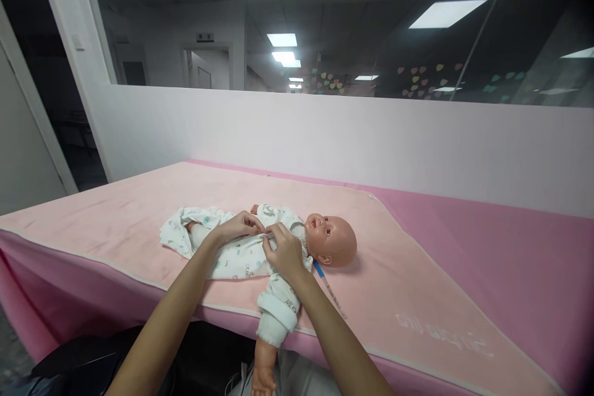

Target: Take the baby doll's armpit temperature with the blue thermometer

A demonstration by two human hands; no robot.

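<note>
A baby doll [331,240] lies on its back across the bed-like surface, its head to the right and legs to the left. It wears a white printed baby outfit [245,260]. Over the doll's chest, the fingertips of my left hand [240,226] pinch the front edge of the outfit. My right hand [284,252] is closed on the same edge, just beside the left fingertips. Any fastener there is too small to make out. Beneath my right forearm, one doll arm [265,362] hangs over the near edge. A thin, blue-ended thermometer-like stick [328,288] lies by the doll's neck.
A peach blanket [408,278] covers most of the surface, over a pink sheet [524,247]. Behind stands a low white wall [325,136] with a window above it. An open doorway [60,86] is at the left.
</note>
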